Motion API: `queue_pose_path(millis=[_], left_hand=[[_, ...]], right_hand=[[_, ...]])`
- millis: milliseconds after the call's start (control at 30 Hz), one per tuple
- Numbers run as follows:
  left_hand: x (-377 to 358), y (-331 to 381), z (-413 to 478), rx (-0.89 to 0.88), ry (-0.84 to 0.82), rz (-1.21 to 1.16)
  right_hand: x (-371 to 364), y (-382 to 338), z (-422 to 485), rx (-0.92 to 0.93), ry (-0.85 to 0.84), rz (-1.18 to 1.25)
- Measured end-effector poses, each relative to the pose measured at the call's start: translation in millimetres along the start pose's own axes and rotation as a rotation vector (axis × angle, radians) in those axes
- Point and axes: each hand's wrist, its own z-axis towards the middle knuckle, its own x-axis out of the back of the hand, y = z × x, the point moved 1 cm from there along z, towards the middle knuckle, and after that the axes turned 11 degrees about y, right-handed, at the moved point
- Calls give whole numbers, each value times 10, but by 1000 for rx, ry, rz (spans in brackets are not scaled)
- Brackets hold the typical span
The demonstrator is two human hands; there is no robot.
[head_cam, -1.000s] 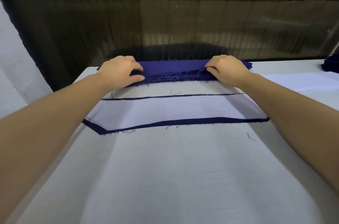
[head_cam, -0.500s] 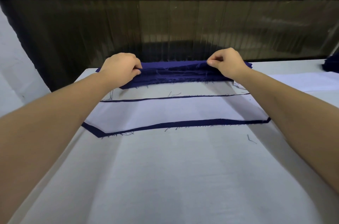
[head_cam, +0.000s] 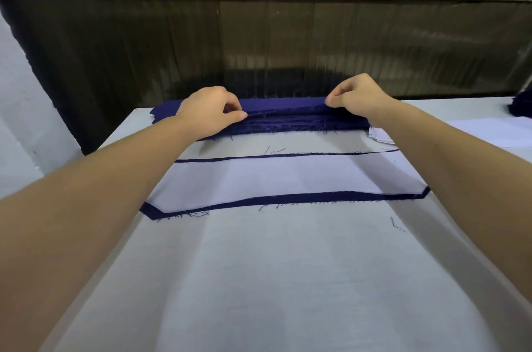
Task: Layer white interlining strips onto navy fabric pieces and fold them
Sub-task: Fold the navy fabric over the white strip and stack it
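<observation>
Your left hand [head_cam: 211, 112] and right hand [head_cam: 358, 99] each pinch the top layer of the navy stack [head_cam: 290, 121] between them; the strip [head_cam: 288, 176] lies just nearer you.

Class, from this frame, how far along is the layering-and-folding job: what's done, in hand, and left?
Done: one white interlining strip lies flat on a navy fabric piece mid-table, unfolded. In hand: the left hand and right hand each pinch the top layer of the navy fabric stack at the far edge. Left: that stack's remaining layers, plus folding.
</observation>
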Motion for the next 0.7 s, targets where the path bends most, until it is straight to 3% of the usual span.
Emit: queue_pose_path(millis=[267,567,700], left_hand=[[-61,146,83,-6,-18,-51],[-54,178,120,48,-16,-106],[-53,175,134,48,-3,-91]], right_hand=[[-59,1,77,-1,37,23],[-85,42,45,298,169,-120],[-82,96,7,410,115,-136]])
